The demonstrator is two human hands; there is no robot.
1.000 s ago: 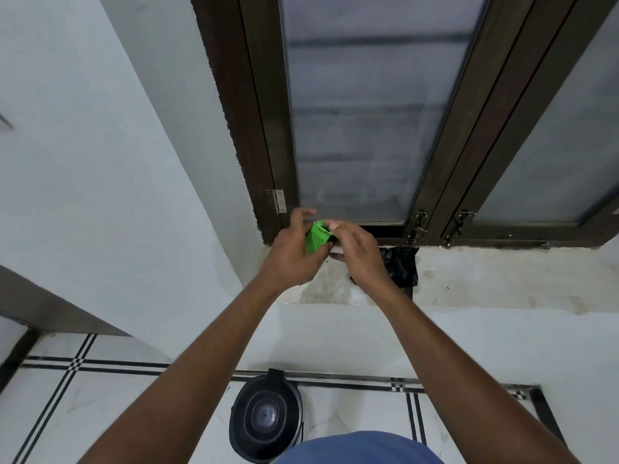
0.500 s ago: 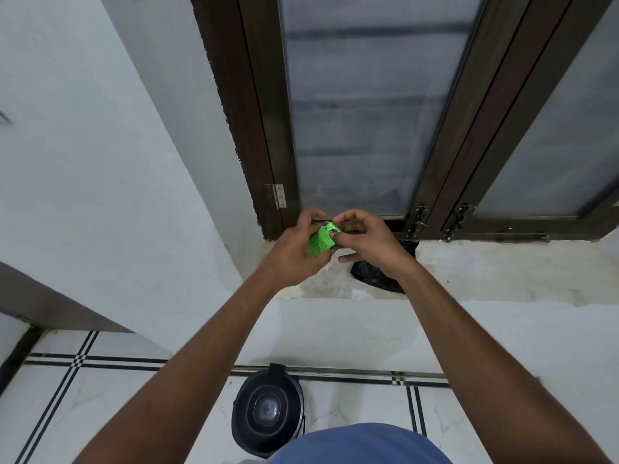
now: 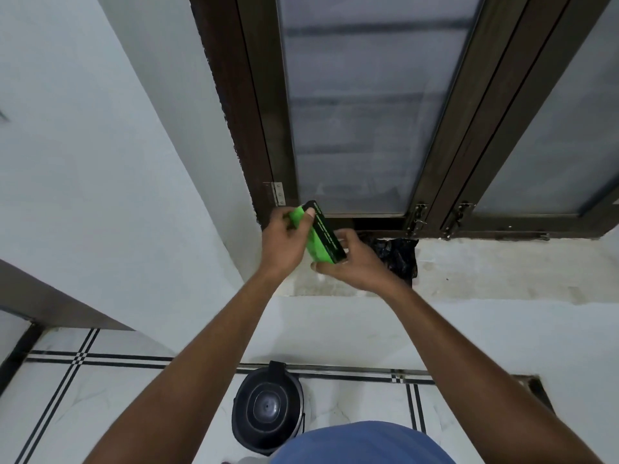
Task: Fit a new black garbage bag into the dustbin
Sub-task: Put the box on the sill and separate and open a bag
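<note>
A green and black box [image 3: 321, 237] is held up in front of the window sill, tilted, with my left hand [image 3: 284, 241] gripping its upper left end and my right hand [image 3: 353, 266] holding its lower right end from beneath. A crumpled black garbage bag [image 3: 398, 257] lies on the sill just behind my right hand, partly hidden by it. The black dustbin [image 3: 268, 408] stands on the floor below, between my forearms, seen from above with nothing lining it.
A dark-framed window [image 3: 361, 128] with frosted panes and latches rises behind the rough white sill [image 3: 502, 269]. A white wall closes the left side. The floor [image 3: 100, 396] is white tile with black lines. A floor drain [image 3: 536, 390] sits at right.
The green box has been turned and drawn out longer between both hands, showing its black side. My hands moved slightly apart, and the black bag behind is more exposed.
</note>
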